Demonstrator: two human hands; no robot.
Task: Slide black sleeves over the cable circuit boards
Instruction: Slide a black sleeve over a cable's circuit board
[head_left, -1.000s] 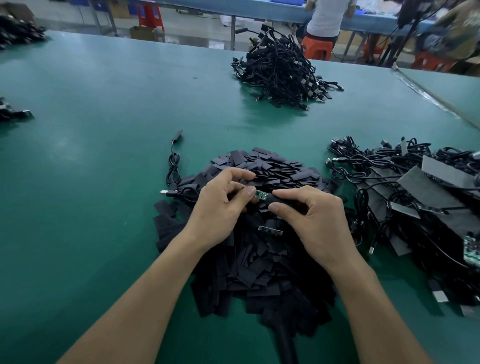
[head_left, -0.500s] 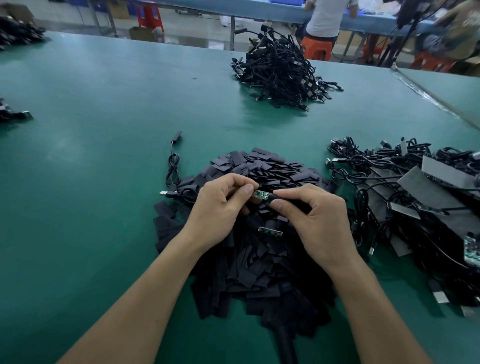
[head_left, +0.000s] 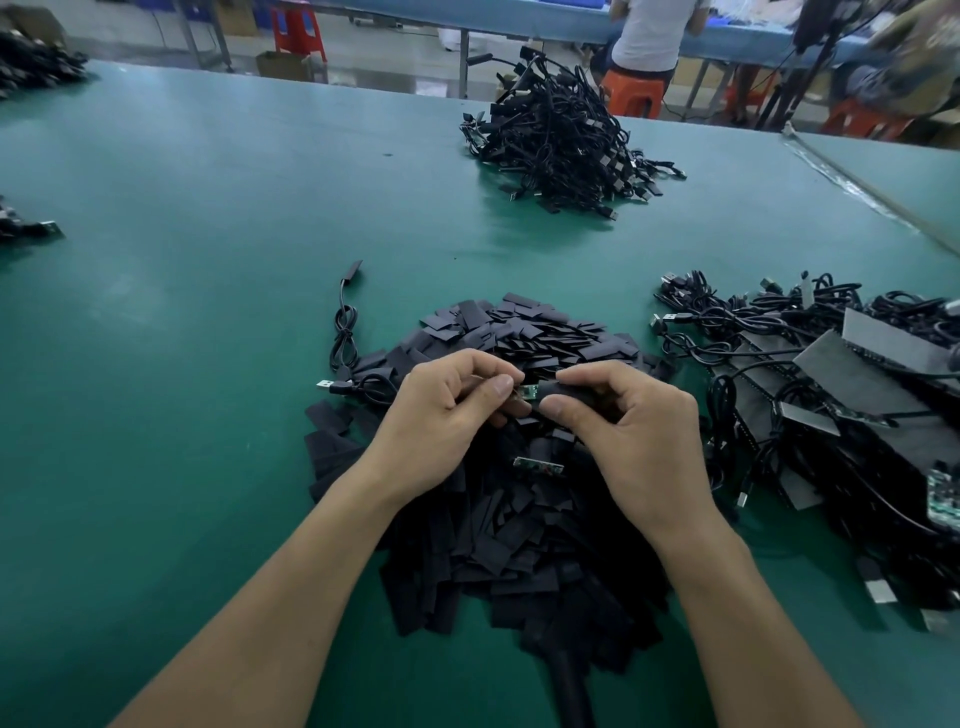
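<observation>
The left hand (head_left: 441, 415) pinches the circuit board (head_left: 529, 392) steady, so its free end faces the right hand (head_left: 631, 431). That hand grips a black sleeve (head_left: 571, 391), mouth already over the board's end, to push it on.

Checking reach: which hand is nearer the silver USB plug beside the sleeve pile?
Left. The left hand sits just right of the USB plug; the right hand lies farther right.

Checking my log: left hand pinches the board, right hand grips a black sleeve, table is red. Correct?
Not quite: the table is green, as the head view shows. The left hand does pinch the board and the right hand grips the black sleeve.
</observation>
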